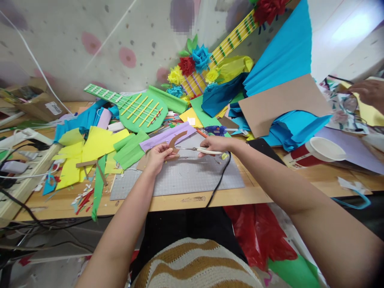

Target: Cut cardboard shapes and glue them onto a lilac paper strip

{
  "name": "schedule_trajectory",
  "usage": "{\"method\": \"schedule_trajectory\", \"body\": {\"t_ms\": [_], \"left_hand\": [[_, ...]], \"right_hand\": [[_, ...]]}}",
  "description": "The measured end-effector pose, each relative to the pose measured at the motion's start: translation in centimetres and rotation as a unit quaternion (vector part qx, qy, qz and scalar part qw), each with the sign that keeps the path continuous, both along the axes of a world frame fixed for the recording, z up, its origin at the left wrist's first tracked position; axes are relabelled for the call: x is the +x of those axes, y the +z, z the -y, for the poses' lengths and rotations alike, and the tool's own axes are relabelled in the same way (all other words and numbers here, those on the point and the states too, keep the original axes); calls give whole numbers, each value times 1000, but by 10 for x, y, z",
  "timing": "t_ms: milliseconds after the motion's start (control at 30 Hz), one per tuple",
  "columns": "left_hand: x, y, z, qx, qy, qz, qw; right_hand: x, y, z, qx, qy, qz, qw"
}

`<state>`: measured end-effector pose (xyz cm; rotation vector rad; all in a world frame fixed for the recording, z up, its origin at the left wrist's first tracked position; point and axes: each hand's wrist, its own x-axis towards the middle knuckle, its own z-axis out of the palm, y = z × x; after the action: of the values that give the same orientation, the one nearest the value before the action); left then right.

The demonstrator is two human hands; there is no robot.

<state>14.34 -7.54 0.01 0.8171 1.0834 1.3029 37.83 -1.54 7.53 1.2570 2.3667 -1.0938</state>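
My left hand [158, 156] pinches a curved brown cardboard piece [175, 141] above the grey cutting mat [192, 176]. My right hand [216, 144] is closed round the white handles of a pair of scissors [198, 150], whose blades point left and meet the cardboard piece. Both hands hover over the middle of the wooden table [234, 196]. A lilac paper strip [167, 136] lies just behind the hands.
A green paper guitar [141, 110], a yellow guitar with paper flowers [204, 68], blue folded paper [282, 56], brown cardboard sheet [282, 104] and yellow scraps [90, 148] crowd the table. A red cup [315, 154] stands right. Another person's hand [369, 93] is far right. A black cable [220, 180] crosses the mat.
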Motion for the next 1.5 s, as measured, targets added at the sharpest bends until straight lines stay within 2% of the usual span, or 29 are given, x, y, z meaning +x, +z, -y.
{"method": "schedule_trajectory", "body": {"t_ms": [167,433,567,667,767,833,900,967,1133,1333,1500], "left_hand": [[3,4,2,-31,-1,-9,999],[5,7,4,-28,-11,-9,1000],[3,8,5,-17,-11,2,1000],[2,9,4,-13,-7,9,1000],[3,9,2,-5,-6,18,1000],[5,10,3,-6,-9,23,1000],[7,10,3,-7,-17,28,999],[8,10,5,-4,-30,31,999],[6,7,6,-8,-42,19,999],[7,11,5,-30,-57,49,997],[7,12,4,-67,-104,107,987]], "right_hand": [[2,4,-2,45,32,16,998],[3,6,-6,54,38,27,998],[11,2,-6,19,18,-18,999],[19,-6,-3,-30,-39,-102,994],[14,-16,4,-32,-137,-255,957],[-1,-25,9,-19,-210,-358,910],[-23,-34,15,-46,-278,-430,858],[-47,-41,19,-84,-296,-481,821],[-80,-49,24,-126,-312,-502,796],[-78,-52,26,-103,-318,-516,789],[-79,-63,25,-102,-303,-541,778]]}}
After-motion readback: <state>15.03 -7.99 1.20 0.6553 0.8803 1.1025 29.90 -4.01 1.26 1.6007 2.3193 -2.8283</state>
